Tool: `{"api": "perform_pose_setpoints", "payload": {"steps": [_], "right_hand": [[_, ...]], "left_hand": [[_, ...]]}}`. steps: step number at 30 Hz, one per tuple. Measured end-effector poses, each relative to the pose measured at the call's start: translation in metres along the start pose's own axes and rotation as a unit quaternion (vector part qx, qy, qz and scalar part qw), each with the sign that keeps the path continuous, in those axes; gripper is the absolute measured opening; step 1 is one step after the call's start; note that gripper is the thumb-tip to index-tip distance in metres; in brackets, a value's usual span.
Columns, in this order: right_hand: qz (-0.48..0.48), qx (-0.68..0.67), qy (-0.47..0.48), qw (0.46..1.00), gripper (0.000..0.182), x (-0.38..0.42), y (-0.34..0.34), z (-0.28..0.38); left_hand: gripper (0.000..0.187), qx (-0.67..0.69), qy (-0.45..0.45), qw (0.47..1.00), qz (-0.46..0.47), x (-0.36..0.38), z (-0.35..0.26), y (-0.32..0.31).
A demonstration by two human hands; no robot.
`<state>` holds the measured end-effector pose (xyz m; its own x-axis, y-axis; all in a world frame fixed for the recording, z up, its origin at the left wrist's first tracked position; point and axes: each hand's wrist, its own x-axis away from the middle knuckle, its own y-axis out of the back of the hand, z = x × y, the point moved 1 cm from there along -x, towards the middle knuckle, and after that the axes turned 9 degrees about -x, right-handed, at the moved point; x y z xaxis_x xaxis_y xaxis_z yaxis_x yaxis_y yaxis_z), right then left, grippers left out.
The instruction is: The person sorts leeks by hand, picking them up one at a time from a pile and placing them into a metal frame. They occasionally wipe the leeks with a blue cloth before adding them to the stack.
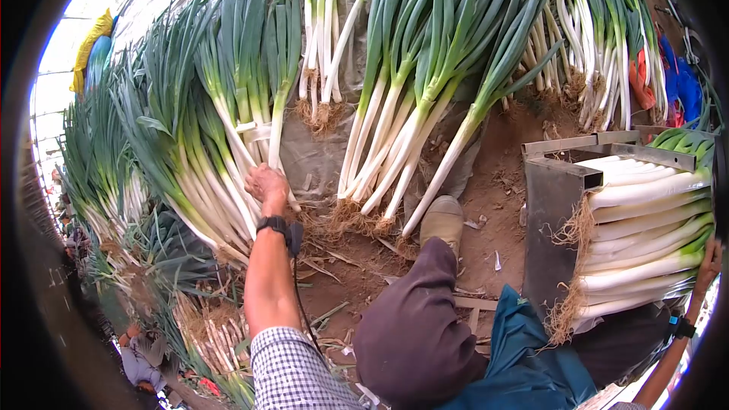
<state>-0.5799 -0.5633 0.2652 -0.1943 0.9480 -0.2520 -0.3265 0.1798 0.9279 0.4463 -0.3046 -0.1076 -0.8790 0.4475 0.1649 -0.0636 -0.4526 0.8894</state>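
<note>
My left hand (266,184) is closed around the white stalks of large green onions (254,137), at the right side of a leaning bunch with dark green tops. A pale band-like piece (254,129) lies across stalks just above the fingers. At the far right edge, my right hand (711,260) rests with its fingers stretched along the side of a stacked bundle of green onions (645,243). That bundle lies in a metal frame (558,220), roots hanging out on its left. The right hand shows only in part.
Loose green onions (410,129) lie fanned out ahead, roots toward me, on a grey sheet (315,156) and brown soil. More bunches (592,45) lie at the back right. My shoe (443,222) stands by the nearest stalks. A person (144,357) is low at the left.
</note>
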Motion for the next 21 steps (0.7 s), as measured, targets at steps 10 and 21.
{"api": "perform_pose_setpoints", "payload": {"steps": [10,21], "right_hand": [[-0.009,-0.050,0.056,0.997,0.009,-0.007,-0.031,0.038],[-0.073,-0.284,-0.024,0.956,0.018,-0.046,-0.024,0.136]], "left_hand": [[0.026,0.549,-0.138,0.723,0.398,0.104,0.051,0.097],[0.024,0.711,-0.133,0.664,0.190,0.246,0.080,0.157]]}}
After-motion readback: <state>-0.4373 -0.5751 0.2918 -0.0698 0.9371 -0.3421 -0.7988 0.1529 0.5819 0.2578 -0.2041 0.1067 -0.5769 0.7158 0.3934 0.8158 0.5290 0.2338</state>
